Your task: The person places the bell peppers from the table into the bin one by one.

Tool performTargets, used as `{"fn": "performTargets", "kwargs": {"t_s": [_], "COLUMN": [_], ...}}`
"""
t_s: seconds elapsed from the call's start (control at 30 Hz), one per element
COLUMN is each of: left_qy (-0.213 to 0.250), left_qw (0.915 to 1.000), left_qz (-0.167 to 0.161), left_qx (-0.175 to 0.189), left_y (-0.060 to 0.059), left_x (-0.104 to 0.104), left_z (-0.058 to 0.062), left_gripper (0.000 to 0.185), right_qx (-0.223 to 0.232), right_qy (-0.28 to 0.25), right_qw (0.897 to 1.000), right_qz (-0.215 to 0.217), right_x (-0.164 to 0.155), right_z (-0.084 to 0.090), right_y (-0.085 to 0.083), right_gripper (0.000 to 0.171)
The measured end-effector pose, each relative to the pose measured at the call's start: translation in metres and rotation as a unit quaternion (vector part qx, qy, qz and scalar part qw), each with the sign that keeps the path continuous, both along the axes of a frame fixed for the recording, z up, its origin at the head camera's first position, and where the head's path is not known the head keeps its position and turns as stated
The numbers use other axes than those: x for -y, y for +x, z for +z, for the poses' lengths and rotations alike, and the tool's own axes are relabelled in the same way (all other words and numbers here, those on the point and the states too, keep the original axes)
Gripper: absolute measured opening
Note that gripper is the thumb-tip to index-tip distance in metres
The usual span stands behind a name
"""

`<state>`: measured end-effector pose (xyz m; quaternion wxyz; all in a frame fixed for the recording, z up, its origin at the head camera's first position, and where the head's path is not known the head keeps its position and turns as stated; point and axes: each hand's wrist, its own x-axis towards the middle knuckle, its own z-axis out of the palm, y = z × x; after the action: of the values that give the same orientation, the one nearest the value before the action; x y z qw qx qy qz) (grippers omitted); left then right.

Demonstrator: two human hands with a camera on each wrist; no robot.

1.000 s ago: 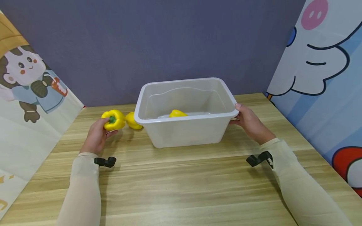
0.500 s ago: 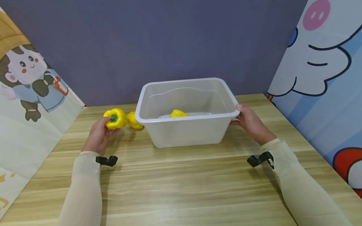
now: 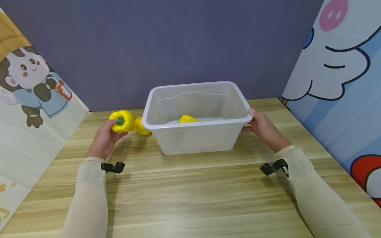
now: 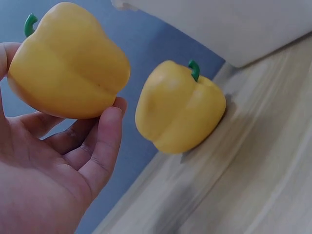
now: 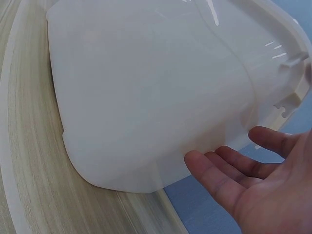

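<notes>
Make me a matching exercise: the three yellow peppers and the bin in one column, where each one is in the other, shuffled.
Things:
1. pepper with its green stem facing the head camera
2. pepper beside the bin
3. pepper behind the bin's front wall
4. white plastic bin

Places:
A. inside the bin
B. gripped by the left hand, off the table
C. lying on the table, left of the bin
D. held at its right rim by the right hand

Pairs: 1-B, 2-C, 3-A, 4-D
</notes>
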<state>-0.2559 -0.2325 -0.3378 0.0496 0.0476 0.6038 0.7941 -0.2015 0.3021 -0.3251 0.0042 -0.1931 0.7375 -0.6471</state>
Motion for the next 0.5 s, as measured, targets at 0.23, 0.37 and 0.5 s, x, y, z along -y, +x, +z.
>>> {"fn": "performTargets", "kwargs": {"t_s": [0.23, 0.37, 0.5], "left_qy": [0.009, 0.016, 0.019], "left_qw": [0.9999, 0.9995, 0.9988], "left_qz": [0.005, 0.002, -0.006], "left_qx": [-0.011, -0.028, -0.045], "left_y": [0.001, 0.003, 0.005], "left_x": [-0.007, -0.012, -0.015], "left_z": [0.010, 0.015, 0.019], "left_gripper": [0.037, 0.034, 0.033], "right_qx": [-0.003, 0.000, 0.004], "right_qy": [-0.005, 0.000, 0.005], "right_qw": [1.000, 1.000, 1.000], "right_qz": [0.005, 0.000, -0.004], "right_x": [0.000, 0.000, 0.000], "right_z": [0.000, 0.000, 0.000], "right_y": [0.000, -0.001, -0.001], "right_gripper": [0.058, 0.058, 0.058]}}
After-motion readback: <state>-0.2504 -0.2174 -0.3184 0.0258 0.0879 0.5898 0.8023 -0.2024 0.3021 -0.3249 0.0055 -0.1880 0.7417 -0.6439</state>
